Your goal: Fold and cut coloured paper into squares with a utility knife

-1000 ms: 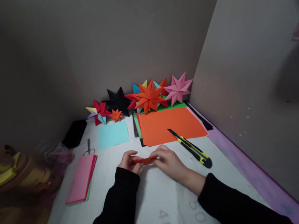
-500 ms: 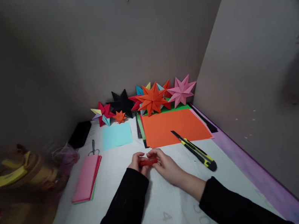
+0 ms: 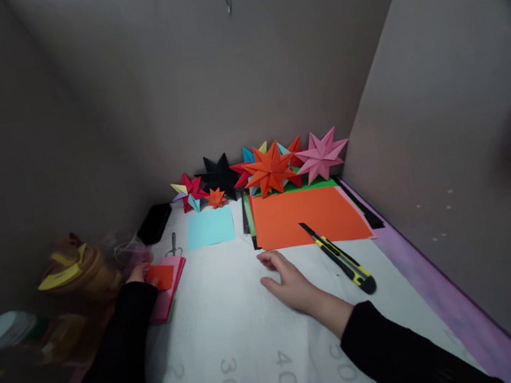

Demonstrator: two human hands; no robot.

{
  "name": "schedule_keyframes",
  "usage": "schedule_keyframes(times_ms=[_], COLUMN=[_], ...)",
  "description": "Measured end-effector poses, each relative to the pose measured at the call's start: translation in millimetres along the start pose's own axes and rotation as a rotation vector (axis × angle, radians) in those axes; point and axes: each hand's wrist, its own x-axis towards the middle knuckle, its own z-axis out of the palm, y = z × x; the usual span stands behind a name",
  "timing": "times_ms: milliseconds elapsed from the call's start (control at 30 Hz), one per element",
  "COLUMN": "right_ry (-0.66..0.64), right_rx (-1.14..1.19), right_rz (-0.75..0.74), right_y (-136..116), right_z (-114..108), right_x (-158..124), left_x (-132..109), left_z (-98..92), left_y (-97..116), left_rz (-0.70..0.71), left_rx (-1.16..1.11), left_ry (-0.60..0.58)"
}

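My left hand (image 3: 138, 274) reaches to the left edge of the white mat (image 3: 239, 325), its fingers closed on a small folded orange paper (image 3: 160, 276) that lies over the pink paper stack (image 3: 174, 293). My right hand (image 3: 286, 281) rests on the mat in the middle, fingers loosely spread and holding nothing. It lies just in front of the large orange sheet (image 3: 306, 216), with the yellow and black utility knife (image 3: 342, 258) to its right.
Several folded paper stars (image 3: 271, 168) lean against the back wall. A light blue square (image 3: 210, 227) and scissors (image 3: 173, 244) lie behind the pink stack, and a black object (image 3: 155, 222) sits at the back left. Cluttered bags and a plate (image 3: 1, 329) lie at the left.
Both hands held the folded orange piece at the middle of the mat. My left hand has carried it left onto the pink stack, and my right hand has let go and opened.
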Motion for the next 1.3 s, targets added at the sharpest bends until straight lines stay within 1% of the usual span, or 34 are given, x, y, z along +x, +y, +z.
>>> schedule_keyframes(times_ms=[33, 100, 167, 200, 233, 267, 333, 367, 433, 500, 533, 600, 667, 733, 800, 833, 867, 967, 1000, 1067, 1100, 1167, 1233, 1300], right_ry=[-0.005, 0.025, 0.098, 0.137, 0.175, 0.210, 0.263, 0.280, 0.298, 0.305, 0.303, 0.256, 0.155, 0.054, 0.026, 0.050, 0.101, 0.364, 0.445, 0.617, 0.710, 0.892, 1.021, 1.072], right_rx=[-0.020, -0.085, -0.226, -0.327, -0.440, -0.551, -0.727, -0.784, -0.861, -0.940, -0.983, -1.038, -1.029, -0.975, -0.909, -0.874, -0.837, -0.679, -0.580, -0.298, -0.149, 0.060, 0.115, 0.105], right_rz=[-0.022, -0.048, -0.052, -0.043, -0.023, 0.009, 0.102, 0.151, 0.247, 0.351, 0.411, 0.537, 0.640, 0.681, 0.665, 0.643, 0.617, 0.512, 0.519, 0.586, 0.583, 0.487, 0.338, 0.247], right_y=[-1.7, -4.0, -4.1, -3.3, -2.1, -0.6, 2.7, 4.2, 6.6, 7.4, 7.3, 6.5, 5.6, 5.5, 6.8, 8.2, 10.0, 16.5, 18.3, 19.4, 18.6, 14.7, 10.3, 8.2], right_z=[-0.5, -4.6, -13.8, -20.1, -27.0, -34.2, -47.8, -53.8, -64.6, -75.2, -80.8, -92.8, -105.1, -117.6, -131.2, -138.6, -146.3, -167.5, -172.7, -178.6, -179.4, -177.5, -172.9, -167.1], right_x=[-0.6, -0.5, 2.8, 5.6, 8.9, 12.2, 17.3, 18.5, 17.4, 12.9, 10.0, 4.3, -0.6, -5.5, -12.5, -17.7, -24.3, -50.6, -60.2, -77.0, -83.2, -89.9, -90.2, -86.9], left_x=[-0.4, -5.3, -19.0, -29.9, -42.9, -57.1, -82.4, -90.8, -95.2, -86.8, -80.8, -71.6, -69.7, -73.8, -79.7, -82.2, -84.0, -85.5, -85.0, -83.6, -83.0, -82.0, -81.8, -82.0], left_z=[-1.4, -1.1, 6.2, 14.1, 25.6, 40.7, 80.0, 102.3, 146.6, 183.2, 197.0, 215.4, 223.4, 225.0, 224.6, 224.5, 224.8, 227.0, 227.8, 228.7, 228.8, 228.0, 226.7, 225.4], left_y=[-0.3, 6.6, 23.2, 34.6, 47.5, 61.3, 88.1, 99.7, 117.0, 125.7, 127.2, 126.4, 123.0, 119.6, 117.9, 117.6, 117.7, 118.6, 118.9, 119.3, 119.6, 120.1, 120.8, 121.4], left_rz=[0.024, 0.108, 0.243, 0.303, 0.406, 0.489, 0.591, 0.575, 0.397, 0.328, 0.290, 0.230, 0.202, 0.204, 0.211, 0.212, 0.212, 0.212, 0.210, 0.202, 0.198, 0.193, 0.192, 0.194], left_rx=[0.029, 0.106, 0.136, 0.117, 0.032, -0.059, -0.196, -0.235, -0.314, -0.336, -0.349, -0.379, -0.417, -0.461, -0.506, -0.527, -0.546, -0.590, -0.600, -0.610, -0.611, -0.607, -0.602, -0.600], left_ry=[-0.009, -0.020, -0.036, -0.056, -0.099, -0.169, -0.386, -0.477, -0.428, -0.381, -0.350, -0.311, -0.292, -0.290, -0.301, -0.310, -0.319, -0.344, -0.350, -0.355, -0.356, -0.360, -0.366, -0.373])
